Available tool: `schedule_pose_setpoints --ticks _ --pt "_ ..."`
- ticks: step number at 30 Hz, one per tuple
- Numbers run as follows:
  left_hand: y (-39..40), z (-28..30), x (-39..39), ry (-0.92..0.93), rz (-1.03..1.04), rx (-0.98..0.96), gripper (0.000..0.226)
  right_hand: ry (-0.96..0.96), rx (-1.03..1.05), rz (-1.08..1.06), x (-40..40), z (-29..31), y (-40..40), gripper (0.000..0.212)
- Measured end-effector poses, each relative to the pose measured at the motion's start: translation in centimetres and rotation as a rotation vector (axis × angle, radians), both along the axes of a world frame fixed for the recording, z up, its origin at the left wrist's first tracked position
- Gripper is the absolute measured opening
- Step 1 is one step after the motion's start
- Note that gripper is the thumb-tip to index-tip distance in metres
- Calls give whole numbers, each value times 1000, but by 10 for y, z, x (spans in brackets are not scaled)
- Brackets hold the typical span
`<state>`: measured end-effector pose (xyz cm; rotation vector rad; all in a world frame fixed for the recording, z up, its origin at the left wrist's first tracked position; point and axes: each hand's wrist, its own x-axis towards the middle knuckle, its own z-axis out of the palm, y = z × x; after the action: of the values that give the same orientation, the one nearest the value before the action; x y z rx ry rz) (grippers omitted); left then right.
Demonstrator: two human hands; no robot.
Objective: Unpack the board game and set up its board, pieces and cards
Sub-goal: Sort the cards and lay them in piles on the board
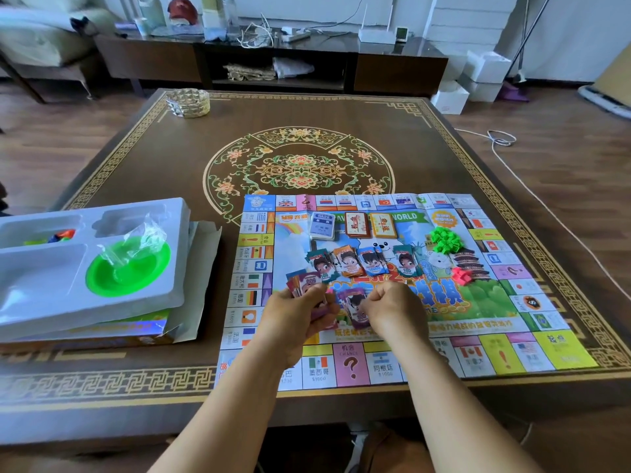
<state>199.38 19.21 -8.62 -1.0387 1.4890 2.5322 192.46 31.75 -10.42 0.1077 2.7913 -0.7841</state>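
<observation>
Head view. Game board [512, 343] lies flat at lower right of the patterned table [143, 158], long axis left to right. Left of it, a white plastic tray [44, 278] sits on the game box [143, 331], holding a green bowl [128, 271]. On the board: three card decks [355, 225], four stacks of play money [362, 262], green houses [445, 240], pink pieces [461, 275]. My left hand [293, 315] grips a fan of banknotes [302, 283]; my right hand [392, 307] pinches a purple banknote [355, 307]. A woven basket [187, 102] stands upper left.
</observation>
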Motion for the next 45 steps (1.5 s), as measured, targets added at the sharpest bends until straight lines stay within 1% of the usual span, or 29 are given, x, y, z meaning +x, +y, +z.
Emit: schedule_pose_setpoints --ticks 3,5,6,7,9,10,13,15,17,18,21,24,29,34,37,42,45 --pt "1 1 0 -8 -16 14 9 31 30 -1 2 0 -1 8" --pt "2 3 0 -7 -48 37 8 55 -25 2 5 4 0 6" --pt "3 3 0 -4 -61 39 9 56 -113 6 7 6 1 7" --pt "4 4 1 0 -68 32 10 38 -247 4 11 12 2 11" --pt "7 5 1 6 -79 5 10 -66 -539 -12 21 24 1 18" --pt "8 5 2 13 -81 -11 9 -131 -640 -13 26 29 1 19" --pt "14 7 3 44 -114 -85 6 -274 -832 -75 35 28 0 14" --pt "16 9 6 55 -142 -121 6 -321 -922 -165 36 27 2 8" --pt "16 10 7 72 -171 -90 7 -337 -979 -227 35 27 4 6" --pt "16 12 8 81 -181 -49 6 -333 -994 -251 34 28 6 6" --pt "15 14 8 85 -164 24 13 -304 -991 -286 33 29 8 7" --pt "14 13 6 61 -127 -3 7 -276 -965 -281 33 28 9 6" --pt "15 10 6 39 -104 -5 7 -281 -969 -270 32 23 8 5" --pt "13 10 8 64 -130 52 7 -283 -966 -300 33 21 7 13" --pt "13 12 8 71 -117 113 8 -274 -984 -324 32 23 8 9" --pt "15 12 5 61 -130 127 9 -289 -1015 -325 33 22 6 11" --pt "15 13 5 54 -117 117 6 -297 -1037 -330 33 22 4 5"
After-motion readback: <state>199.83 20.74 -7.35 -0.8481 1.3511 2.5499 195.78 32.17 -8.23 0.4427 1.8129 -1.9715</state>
